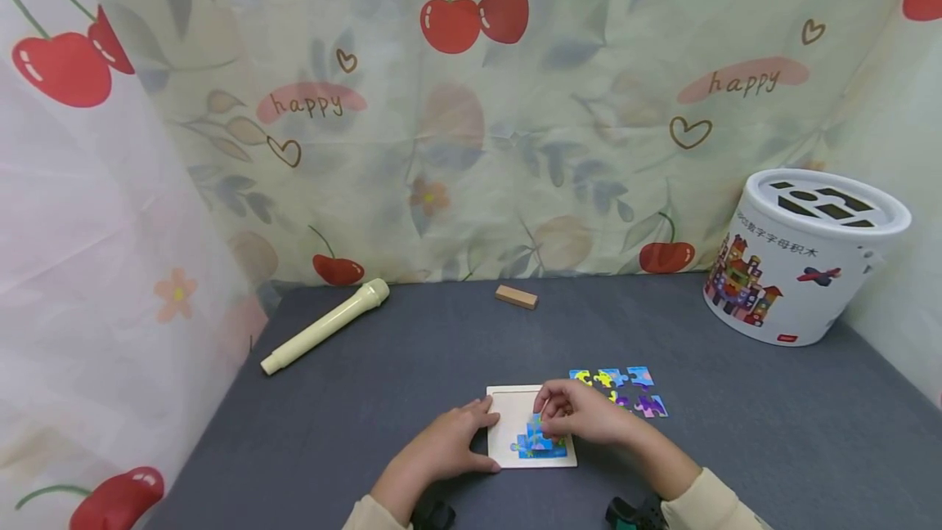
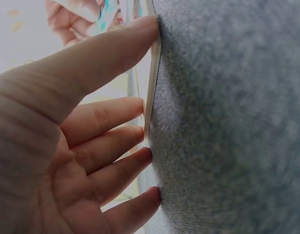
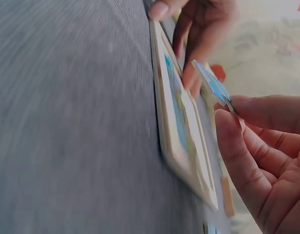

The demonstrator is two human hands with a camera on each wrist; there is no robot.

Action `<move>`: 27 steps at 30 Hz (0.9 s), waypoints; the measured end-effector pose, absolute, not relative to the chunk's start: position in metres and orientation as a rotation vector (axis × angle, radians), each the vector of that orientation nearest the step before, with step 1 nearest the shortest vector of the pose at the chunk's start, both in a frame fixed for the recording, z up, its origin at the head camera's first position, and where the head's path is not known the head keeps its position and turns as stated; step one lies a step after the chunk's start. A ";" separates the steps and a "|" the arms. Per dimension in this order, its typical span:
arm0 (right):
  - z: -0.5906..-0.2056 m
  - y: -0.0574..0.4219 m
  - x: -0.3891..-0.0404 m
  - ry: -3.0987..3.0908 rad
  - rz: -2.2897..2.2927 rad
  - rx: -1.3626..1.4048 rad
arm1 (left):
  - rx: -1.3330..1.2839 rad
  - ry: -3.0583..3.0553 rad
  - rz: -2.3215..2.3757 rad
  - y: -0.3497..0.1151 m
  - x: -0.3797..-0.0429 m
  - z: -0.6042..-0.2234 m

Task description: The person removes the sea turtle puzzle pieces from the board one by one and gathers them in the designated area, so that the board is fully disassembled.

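Observation:
A light wooden puzzle tray point(image 1: 506, 415) lies flat on the dark table. Joined blue puzzle pieces point(image 1: 543, 454) fill part of its lower right. My left hand point(image 1: 450, 442) rests at the tray's left side, fingers fairly straight, with the thumb touching the edge in the left wrist view. Above the tray, my right hand point(image 1: 585, 413) pinches a blue puzzle piece point(image 3: 214, 87) between thumb and index finger. In the right wrist view that piece is tilted and apart from the tray. Several loose puzzle pieces point(image 1: 639, 377), blue, yellow and purple, lie behind the right hand, which partly hides them.
A cream microphone-shaped stick point(image 1: 324, 328) lies at the back left. A small wooden block point(image 1: 517, 297) lies near the back edge. The white lidded bucket point(image 1: 795, 268) stands at the back right. A printed curtain point(image 1: 383, 178) hangs behind the table.

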State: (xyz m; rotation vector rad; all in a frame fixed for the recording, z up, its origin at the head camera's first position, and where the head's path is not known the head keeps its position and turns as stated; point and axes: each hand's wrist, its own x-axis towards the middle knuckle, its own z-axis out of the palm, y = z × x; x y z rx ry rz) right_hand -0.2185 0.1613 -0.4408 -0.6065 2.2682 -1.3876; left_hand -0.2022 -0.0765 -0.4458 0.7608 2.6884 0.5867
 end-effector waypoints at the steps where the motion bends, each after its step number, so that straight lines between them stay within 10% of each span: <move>1: -0.441 0.165 -0.218 2.271 -1.392 -0.604 | 0.750 2.684 0.584 -0.076 -0.202 -0.446; 27: -0.453 0.228 -0.209 2.265 -1.430 -0.502 | 0.758 2.684 0.581 -0.075 -0.204 -0.447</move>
